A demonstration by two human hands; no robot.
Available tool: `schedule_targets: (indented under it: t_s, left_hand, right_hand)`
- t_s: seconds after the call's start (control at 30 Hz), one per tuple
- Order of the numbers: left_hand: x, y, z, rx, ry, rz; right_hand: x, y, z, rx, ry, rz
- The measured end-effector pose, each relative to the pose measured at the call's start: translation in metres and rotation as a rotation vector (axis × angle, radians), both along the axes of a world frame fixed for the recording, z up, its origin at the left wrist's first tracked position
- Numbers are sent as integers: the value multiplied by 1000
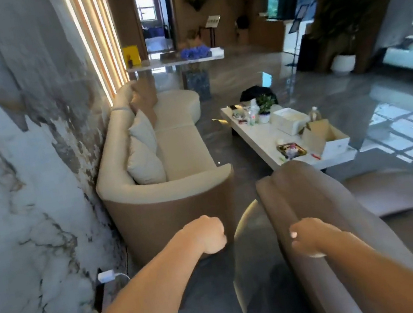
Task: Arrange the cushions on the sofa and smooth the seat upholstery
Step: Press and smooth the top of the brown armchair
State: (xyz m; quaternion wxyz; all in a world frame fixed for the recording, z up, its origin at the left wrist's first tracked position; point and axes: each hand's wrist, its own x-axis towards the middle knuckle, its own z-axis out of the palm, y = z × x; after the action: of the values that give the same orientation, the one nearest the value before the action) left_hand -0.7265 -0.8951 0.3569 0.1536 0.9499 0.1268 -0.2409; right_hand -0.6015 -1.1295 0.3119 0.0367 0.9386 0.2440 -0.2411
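Ahead, a curved cream sofa point(170, 146) stands against the marble wall point(5, 135), pale plump cushions point(143, 153) leaning on its backrest.
Left hand point(210, 233) hangs clenched, empty; right hand point(311, 237) fingers grip a taupe armchair back point(295, 188).

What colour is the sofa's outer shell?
Tan brown on the sofa, under cream upholstery; head view.
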Motion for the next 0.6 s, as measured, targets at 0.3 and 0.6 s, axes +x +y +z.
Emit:
schedule_targets:
  t_s: [0.3, 0.6]
  left_hand:
    - [26, -150, -19, 43, -134, -314]
    - [100, -303, -49, 523, -104, -915]
  right_hand:
    - [-71, -127, -15, 22, -116, -93]
    - [-114, -269, -80, 138, -85, -493]
